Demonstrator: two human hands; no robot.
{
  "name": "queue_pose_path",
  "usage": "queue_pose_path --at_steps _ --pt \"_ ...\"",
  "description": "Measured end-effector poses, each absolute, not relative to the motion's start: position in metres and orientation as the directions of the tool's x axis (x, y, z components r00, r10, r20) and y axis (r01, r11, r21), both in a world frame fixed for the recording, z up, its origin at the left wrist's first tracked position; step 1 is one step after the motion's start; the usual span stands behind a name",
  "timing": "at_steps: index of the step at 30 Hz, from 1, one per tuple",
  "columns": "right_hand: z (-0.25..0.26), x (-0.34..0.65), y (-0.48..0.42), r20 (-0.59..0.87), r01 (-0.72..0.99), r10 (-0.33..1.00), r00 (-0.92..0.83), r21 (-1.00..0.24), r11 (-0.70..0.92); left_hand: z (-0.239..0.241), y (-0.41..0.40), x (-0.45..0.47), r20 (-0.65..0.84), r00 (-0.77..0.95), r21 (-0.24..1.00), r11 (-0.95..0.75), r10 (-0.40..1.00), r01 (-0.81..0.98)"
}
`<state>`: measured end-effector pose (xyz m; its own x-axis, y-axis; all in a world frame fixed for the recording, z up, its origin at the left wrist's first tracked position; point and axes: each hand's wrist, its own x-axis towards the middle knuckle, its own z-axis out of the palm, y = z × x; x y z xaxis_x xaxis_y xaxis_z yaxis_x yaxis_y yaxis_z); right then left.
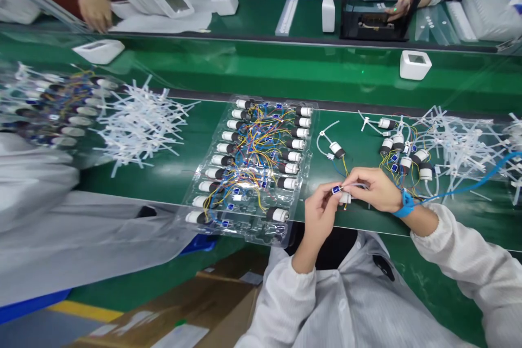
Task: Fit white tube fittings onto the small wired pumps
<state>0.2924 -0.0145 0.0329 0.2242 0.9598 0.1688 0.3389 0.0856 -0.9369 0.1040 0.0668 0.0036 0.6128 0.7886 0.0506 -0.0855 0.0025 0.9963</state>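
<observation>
My left hand (320,211) is closed, pinching a small blue-and-silver part (336,190) between thumb and fingers. My right hand (377,187) meets it from the right, its thumb and fingertips closed on a thin whitish tube (357,185) beside that part. Just under the right fingers shows a small white motor-like cylinder (346,198), partly hidden. Beyond the hands lies a white-and-black cylinder (337,149) with a curved tube and wires. To the left, a clear plastic tray (244,223) carries two columns of similar cylinders with yellow and blue wires.
More wired cylinders (397,142) and a heap of whitish tubes (457,141) lie at right; another tube heap (141,122) is at left. A blue wrist strap (405,205) trails a cord rightward. White devices (415,65) stand on the far belt. Co-workers sit opposite and at left.
</observation>
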Motion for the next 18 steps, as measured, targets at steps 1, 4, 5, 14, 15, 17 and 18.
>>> queue_pose_path --at_steps 1,4,5,14,15,17,18 --pt "0.0333 0.2925 -0.015 0.184 0.361 0.957 0.222 -0.928 0.095 0.0035 0.067 0.104 0.056 0.613 0.996 -0.006 0.788 -0.085" --pt "0.0346 0.2927 -0.016 0.212 0.394 0.952 0.219 -0.912 0.113 0.0031 0.0678 0.104 0.079 0.622 0.996 -0.035 0.779 -0.082" --pt "0.0349 0.2929 -0.0162 0.216 0.399 0.952 0.218 -0.91 0.115 0.003 0.0681 0.1039 0.086 0.627 0.996 -0.044 0.775 -0.082" --pt "0.0388 0.293 -0.018 0.287 0.498 0.947 0.147 -0.848 0.179 0.0018 0.0689 0.104 0.135 0.642 0.991 -0.101 0.754 -0.09" --pt "0.039 0.2928 -0.0183 0.296 0.511 0.945 0.141 -0.839 0.187 0.0017 0.069 0.1041 0.145 0.641 0.989 -0.112 0.754 -0.092" --pt "0.0389 0.293 -0.0188 0.312 0.53 0.941 0.131 -0.824 0.199 0.0019 0.0694 0.1042 0.159 0.636 0.987 -0.136 0.755 -0.085" --pt "0.0388 0.2937 -0.0188 0.317 0.536 0.94 0.127 -0.819 0.204 0.002 0.0696 0.1043 0.158 0.637 0.987 -0.142 0.755 -0.076"
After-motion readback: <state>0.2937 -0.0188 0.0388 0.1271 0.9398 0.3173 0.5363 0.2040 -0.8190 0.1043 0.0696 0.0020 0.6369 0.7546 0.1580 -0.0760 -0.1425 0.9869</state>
